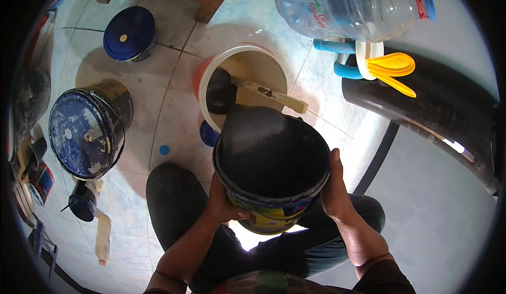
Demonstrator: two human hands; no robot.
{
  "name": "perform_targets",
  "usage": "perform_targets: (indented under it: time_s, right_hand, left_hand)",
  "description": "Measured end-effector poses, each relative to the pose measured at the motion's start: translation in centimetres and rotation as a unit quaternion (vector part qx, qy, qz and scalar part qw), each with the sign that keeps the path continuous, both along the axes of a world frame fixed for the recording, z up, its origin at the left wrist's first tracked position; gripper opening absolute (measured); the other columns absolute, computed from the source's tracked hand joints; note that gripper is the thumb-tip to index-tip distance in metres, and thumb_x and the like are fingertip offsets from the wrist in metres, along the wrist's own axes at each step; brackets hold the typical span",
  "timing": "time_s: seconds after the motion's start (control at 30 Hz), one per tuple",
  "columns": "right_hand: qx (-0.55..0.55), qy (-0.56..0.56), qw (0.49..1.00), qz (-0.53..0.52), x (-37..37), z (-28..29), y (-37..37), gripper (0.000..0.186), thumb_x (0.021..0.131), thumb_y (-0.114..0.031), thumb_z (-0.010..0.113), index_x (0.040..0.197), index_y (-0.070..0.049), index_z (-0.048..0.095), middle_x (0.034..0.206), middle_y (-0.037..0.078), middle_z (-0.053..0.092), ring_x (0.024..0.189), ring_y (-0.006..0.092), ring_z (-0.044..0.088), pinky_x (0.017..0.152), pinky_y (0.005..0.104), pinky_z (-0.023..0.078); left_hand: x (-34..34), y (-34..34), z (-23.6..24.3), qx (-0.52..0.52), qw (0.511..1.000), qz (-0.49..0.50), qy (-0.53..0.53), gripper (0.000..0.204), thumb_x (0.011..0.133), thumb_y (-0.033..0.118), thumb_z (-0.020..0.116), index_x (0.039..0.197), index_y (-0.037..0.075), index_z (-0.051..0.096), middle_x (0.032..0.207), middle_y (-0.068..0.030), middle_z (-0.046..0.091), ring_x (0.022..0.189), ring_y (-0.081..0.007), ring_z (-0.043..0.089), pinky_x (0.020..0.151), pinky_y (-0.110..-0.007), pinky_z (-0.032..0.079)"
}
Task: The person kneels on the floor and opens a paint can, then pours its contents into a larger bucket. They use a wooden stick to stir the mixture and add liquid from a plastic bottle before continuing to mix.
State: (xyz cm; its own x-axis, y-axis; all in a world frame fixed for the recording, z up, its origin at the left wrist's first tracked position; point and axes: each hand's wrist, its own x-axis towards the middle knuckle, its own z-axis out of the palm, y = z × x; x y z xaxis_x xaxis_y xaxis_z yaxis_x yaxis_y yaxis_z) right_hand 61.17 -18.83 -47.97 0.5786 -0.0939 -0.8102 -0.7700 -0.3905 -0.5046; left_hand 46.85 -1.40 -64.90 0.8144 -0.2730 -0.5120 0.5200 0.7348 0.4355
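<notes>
I hold a black paint bucket [271, 162] with both hands, tilted forward over a white bucket [232, 59] on the floor. My left hand [222, 201] grips its lower left side and my right hand [334, 188] clasps its right side, thumb on the rim. Dark paint coats the inside of the black bucket. Inside the white bucket a paint-stained wooden stick [271, 94] leans against the rim beside a dark pool of paint. My knees in dark trousers sit just beneath the held bucket.
A large paint can with a blue lid [84, 128] stands to the left, a smaller blue-lidded can [129, 33] behind it. A big clear water jug [350, 6] lies at the top right above a black pipe [432, 104] with yellow scoops [391, 67]. A small blue cap [164, 150] lies on the tiles.
</notes>
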Motion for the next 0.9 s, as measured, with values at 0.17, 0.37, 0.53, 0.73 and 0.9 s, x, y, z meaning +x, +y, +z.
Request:
perform_targets:
  time_s: [0.17,0.37,0.53,0.73,0.9]
  right_hand:
    - [-0.022,-0.007,1.0,0.015,-0.1,0.0,-0.1,0.073,0.118,-0.052,0.012,0.154,0.002,0.044,0.154,0.021,0.054,0.145,0.0287,0.048,0.124,0.0408,0.032]
    - [-0.061,-0.064,0.993,0.072,-0.7,-0.9,-1.1,0.071,0.117,-0.049,0.01,0.148,0.003,0.047,0.144,0.027,0.057,0.138,0.038,0.053,0.119,0.0436,0.036]
    - [-0.05,-0.095,0.99,0.087,-0.1,-0.1,-0.3,0.071,0.117,-0.05,0.012,0.144,0.004,0.048,0.139,0.029,0.058,0.134,0.0396,0.055,0.116,0.0442,0.038]
    - [-0.077,-0.069,0.986,0.133,0.8,1.0,0.4,0.072,0.117,-0.052,0.014,0.143,0.005,0.049,0.135,0.028,0.058,0.131,0.0393,0.056,0.115,0.0444,0.038]
    - [-0.085,-0.085,0.984,0.135,0.6,0.6,0.5,0.073,0.116,-0.054,0.015,0.141,0.006,0.049,0.133,0.029,0.059,0.129,0.0393,0.057,0.114,0.0444,0.039]
  left_hand:
    - [-1.5,-0.3,-1.1,0.017,1.0,0.0,-0.007,0.136,0.057,0.059,0.104,0.158,-0.001,0.035,0.149,-0.0148,0.055,0.137,-0.0279,0.055,0.116,-0.044,0.043]
    - [-1.7,-0.2,-1.2,-0.048,0.998,0.031,0.005,0.131,0.058,0.054,0.105,0.157,-0.002,0.04,0.152,-0.0142,0.057,0.139,-0.0257,0.056,0.117,-0.043,0.045]
    - [-4.0,-0.2,-3.4,-0.051,0.998,0.037,-0.005,0.132,0.059,0.055,0.104,0.159,-0.003,0.039,0.154,-0.0139,0.055,0.14,-0.0249,0.054,0.118,-0.043,0.045]
    - [-4.9,0.0,-4.6,-0.067,0.996,0.042,-0.027,0.129,0.065,0.059,0.099,0.161,-0.001,0.037,0.157,-0.0129,0.052,0.143,-0.0255,0.052,0.121,-0.044,0.042]
    - [-7.7,0.1,-8.4,-0.122,0.987,0.062,-0.086,0.116,0.082,0.06,0.087,0.169,0.01,0.03,0.17,-0.01,0.041,0.152,-0.0302,0.046,0.127,-0.051,0.038]
